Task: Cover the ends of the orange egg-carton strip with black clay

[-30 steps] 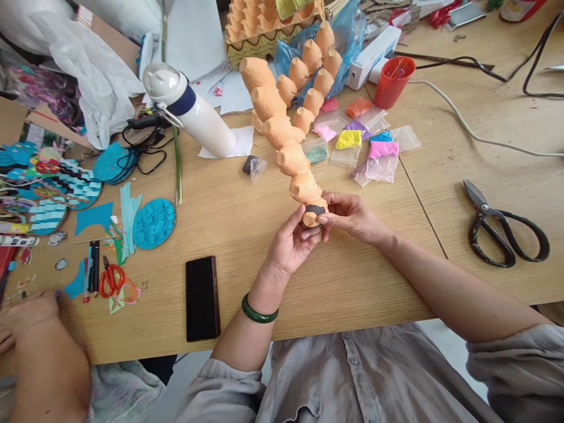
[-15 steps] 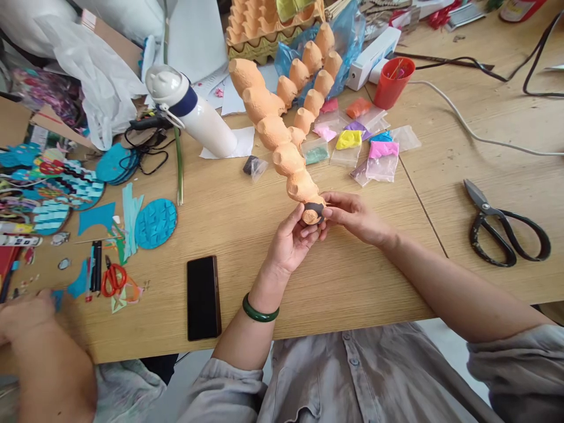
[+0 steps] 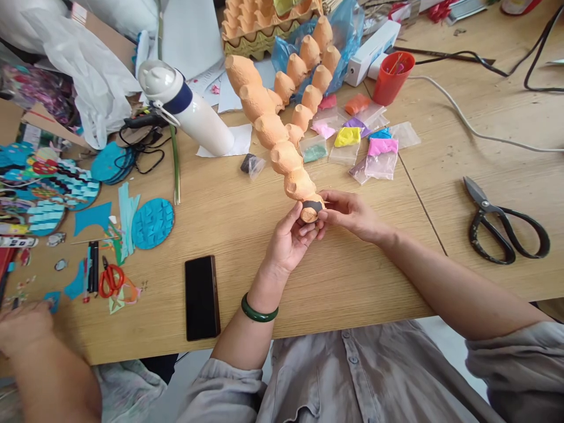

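Observation:
An orange egg-carton strip (image 3: 285, 157), a row of bumpy cups, stretches away from me with its near end held between both hands. A dark grey band (image 3: 312, 205), perhaps clay, lies across that end cup. My left hand (image 3: 288, 238) is closed round the cup from the left and below, thumb on its side. From the right, my right hand (image 3: 348, 214) pinches the same cup, fingertips at the edge of the band. More orange egg-carton strips (image 3: 311, 97) lie behind, beside small bags of coloured clay (image 3: 346, 138). A small bag with a dark lump (image 3: 252, 164) rests to the left.
A white bottle (image 3: 194, 114) stands at the left, near a phone (image 3: 201, 298). Large black scissors (image 3: 506, 220) lie at the right. A red cup (image 3: 393, 78) and egg trays (image 3: 264, 26) are at the back. Another person's hand (image 3: 26, 326) rests among craft pieces at far left.
The view has shifted slightly, so objects on the left sit a little further left. Both hands keep hold of the strip's end; the right fingertips have moved slightly down along the cup.

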`<state>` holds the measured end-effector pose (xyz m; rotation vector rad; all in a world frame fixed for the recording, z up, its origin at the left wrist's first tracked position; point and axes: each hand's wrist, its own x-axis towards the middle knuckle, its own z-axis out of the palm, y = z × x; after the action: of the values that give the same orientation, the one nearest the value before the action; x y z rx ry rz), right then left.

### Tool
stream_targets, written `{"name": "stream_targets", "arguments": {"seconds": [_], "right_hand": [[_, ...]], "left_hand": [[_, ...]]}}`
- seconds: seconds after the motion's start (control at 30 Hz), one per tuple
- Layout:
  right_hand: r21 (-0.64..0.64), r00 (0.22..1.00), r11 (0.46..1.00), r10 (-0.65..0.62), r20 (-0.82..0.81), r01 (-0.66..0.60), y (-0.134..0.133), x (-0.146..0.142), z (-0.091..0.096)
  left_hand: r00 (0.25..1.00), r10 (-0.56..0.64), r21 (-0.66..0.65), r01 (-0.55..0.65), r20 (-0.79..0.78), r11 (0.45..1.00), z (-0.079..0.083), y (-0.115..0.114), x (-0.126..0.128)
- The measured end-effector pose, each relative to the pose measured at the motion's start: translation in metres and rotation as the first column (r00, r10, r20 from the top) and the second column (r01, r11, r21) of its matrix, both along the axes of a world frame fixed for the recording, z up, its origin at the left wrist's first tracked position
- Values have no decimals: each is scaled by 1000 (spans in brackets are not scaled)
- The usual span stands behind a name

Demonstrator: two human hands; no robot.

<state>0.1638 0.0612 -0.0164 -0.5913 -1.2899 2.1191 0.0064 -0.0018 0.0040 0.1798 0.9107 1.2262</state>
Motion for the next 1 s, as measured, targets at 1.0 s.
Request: {"name": "stream_targets", "arguments": {"seconds": [1.0], "right_hand": [[-41, 982, 987, -149, 116, 154, 3, 2, 11]], "left_hand": [[990, 33, 110, -18, -139, 994, -3, -4, 3]]}}
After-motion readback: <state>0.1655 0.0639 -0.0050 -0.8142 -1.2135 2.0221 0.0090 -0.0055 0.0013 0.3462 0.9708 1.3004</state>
